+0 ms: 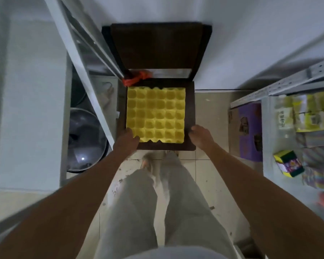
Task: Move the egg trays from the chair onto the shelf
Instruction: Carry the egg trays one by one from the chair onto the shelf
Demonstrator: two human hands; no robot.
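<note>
A yellow egg tray, empty, lies flat on the seat of a dark wooden chair straight ahead of me. My left hand rests at the tray's near left corner, fingers touching its edge. My right hand hovers over the chair seat just right of the tray's near right corner, fingers curled, apart from the tray. Whether more trays are stacked beneath the top one is not visible. A metal shelf stands to my right.
An orange cloth or bag hangs at the chair's back left. A lidded pot sits low on the left beside a white frame. The right shelf holds a purple box, packets and a small colourful box. My legs stand on the tiled floor.
</note>
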